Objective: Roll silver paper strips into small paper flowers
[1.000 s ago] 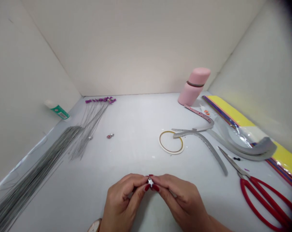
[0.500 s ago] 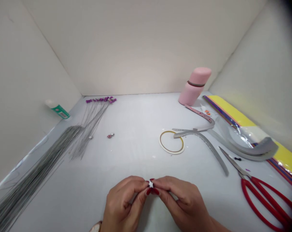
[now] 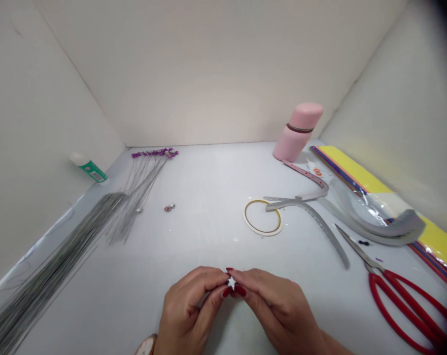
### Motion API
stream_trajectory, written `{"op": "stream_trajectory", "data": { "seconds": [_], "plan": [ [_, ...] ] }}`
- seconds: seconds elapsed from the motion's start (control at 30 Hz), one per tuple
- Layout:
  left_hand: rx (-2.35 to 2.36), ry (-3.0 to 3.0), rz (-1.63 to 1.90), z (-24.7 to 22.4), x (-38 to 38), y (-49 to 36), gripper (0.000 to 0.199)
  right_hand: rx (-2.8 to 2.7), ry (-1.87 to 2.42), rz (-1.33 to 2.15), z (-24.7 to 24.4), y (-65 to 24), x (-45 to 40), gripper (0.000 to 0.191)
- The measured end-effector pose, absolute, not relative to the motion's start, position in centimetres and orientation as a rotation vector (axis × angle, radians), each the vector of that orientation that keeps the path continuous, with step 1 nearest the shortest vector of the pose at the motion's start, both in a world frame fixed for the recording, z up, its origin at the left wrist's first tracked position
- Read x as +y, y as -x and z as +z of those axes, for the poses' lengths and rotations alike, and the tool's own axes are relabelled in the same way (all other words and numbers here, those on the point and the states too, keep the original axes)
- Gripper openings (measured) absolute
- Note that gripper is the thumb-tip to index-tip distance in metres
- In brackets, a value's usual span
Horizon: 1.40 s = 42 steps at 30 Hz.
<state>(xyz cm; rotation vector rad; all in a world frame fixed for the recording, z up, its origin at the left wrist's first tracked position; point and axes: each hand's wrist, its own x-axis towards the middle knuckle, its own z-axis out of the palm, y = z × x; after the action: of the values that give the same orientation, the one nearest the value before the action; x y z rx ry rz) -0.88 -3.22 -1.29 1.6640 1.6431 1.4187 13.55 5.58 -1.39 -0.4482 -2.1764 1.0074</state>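
Wristwatch (image 3: 147, 345): partly in view at the near edge, on the left wrist.
Left hand (image 3: 188, 308): red-nailed thumb and finger closed on one side of the small white star.
Right hand (image 3: 282, 305): pinching the star's other side, fingertips meeting the left ones.
Small white star (image 3: 231, 282): held between both hands, over the near middle of the tabletop (image 3: 204, 177), mostly hidden by fingertips.
Scissors (image 3: 396, 291): red handles nearest, blades slightly apart, to the right.
Wire bundle (image 3: 64, 251): long grey wires lying slantwise on the left.
Grey strip (image 3: 321, 227): curved, one end over the tape ring (image 3: 244, 217).
Small ornaments (image 3: 169, 208): a reddish one and a silvery one, close together left of centre.
Coloured sheets (image 3: 371, 180): stacked, yellow on top, along the right wall.
Tube (image 3: 93, 171): white and green, beside the left wall.
Purple-tipped wires (image 3: 154, 153): fanned out, tips toward the back wall.
Pink bottle (image 3: 295, 135): standing at the far right, lid on.
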Motion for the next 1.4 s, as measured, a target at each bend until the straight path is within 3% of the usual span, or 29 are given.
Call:
{"op": "stream_trajectory", "data": {
  "seconds": [0.2, 0.67, 0.93, 1.23, 1.4],
  "plan": [
    [1.725, -1.591, 1.396, -1.34, -3.37, 0.69, 0.017, -2.161, 0.538, 0.934, -1.38, -13.47, 5.55, 0.020],
    [1.676, -1.889, 1.445, -0.62, -3.14, 0.71, 0.020, -2.214, 0.477, 0.681, -1.52, -13.57, 5.27, 0.017],
    [1.645, -1.745, 1.468, -1.14, -3.00, 0.90, 0.021, -2.184, 0.513, 1.003, -1.24, -13.49, 5.54, 0.028],
    [1.545, -1.607, 1.429, -1.12, -2.84, 0.99, 0.018, -2.195, 0.516, 0.994, -1.02, -13.76, 5.94, 0.020],
    [1.547, -1.487, 1.429, -1.42, -2.50, 1.03, 0.017, -2.110, 0.665, 1.249, -1.42, -13.69, 5.85, 0.018]
  ]
}}
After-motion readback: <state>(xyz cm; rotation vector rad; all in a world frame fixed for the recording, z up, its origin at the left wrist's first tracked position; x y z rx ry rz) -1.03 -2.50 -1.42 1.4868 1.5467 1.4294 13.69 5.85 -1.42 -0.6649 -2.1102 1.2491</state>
